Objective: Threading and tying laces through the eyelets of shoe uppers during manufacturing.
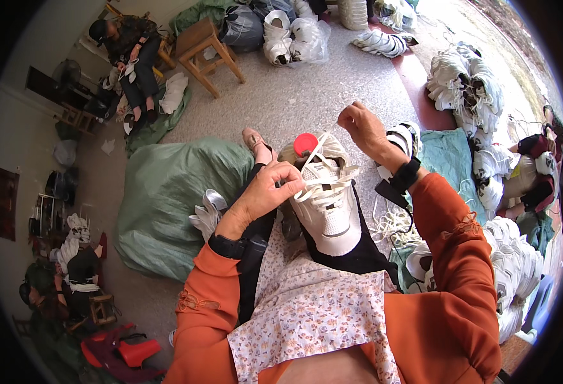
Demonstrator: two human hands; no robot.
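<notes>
A: Begin at the left. Anything beside the leg?

B: Logged: bulging green sack (172, 198), with some pale strips (209, 209) against it. Cannot identify more closely.

A: Next along — left hand (265, 192)?

B: Partly closed. Fingers curled, thumb and forefinger close together at the left edge of the lacing. Either pinching a white lace (321, 192) or merely touching it; cannot tell which from this angle.

A: Then the shoe (332, 217). Position?

B: On the lap, over dark trousers (374, 260), toe toward the body, opening away. Red disc (305, 144) near the opening, toward the left. Lacing slack across the top, in loose loops.

A: Handling, by judgement?

B: Likely light. Probably firm at sole and toe, softer and giving round the collar. Not fragile, though pale enough to mark easily. Best held by the flank at midfoot, or cupped under the sole. Lace probably limp and slightly slippery — best taken close to the eyelets, or near the tip for fine control.

A: Right hand (368, 132)?

B: Raised to the right of the opening, apart from the shoe in this view. Half closed, fingers bent inward. No object visible in the grip; cannot rule out a thin lace end.

A: Farther right?

B: Heap of loose laces (396, 227), second shoe (404, 137) in white and black past the wrist, blue-green sheet (451, 160), then stacked white shoes (513, 264).
</notes>
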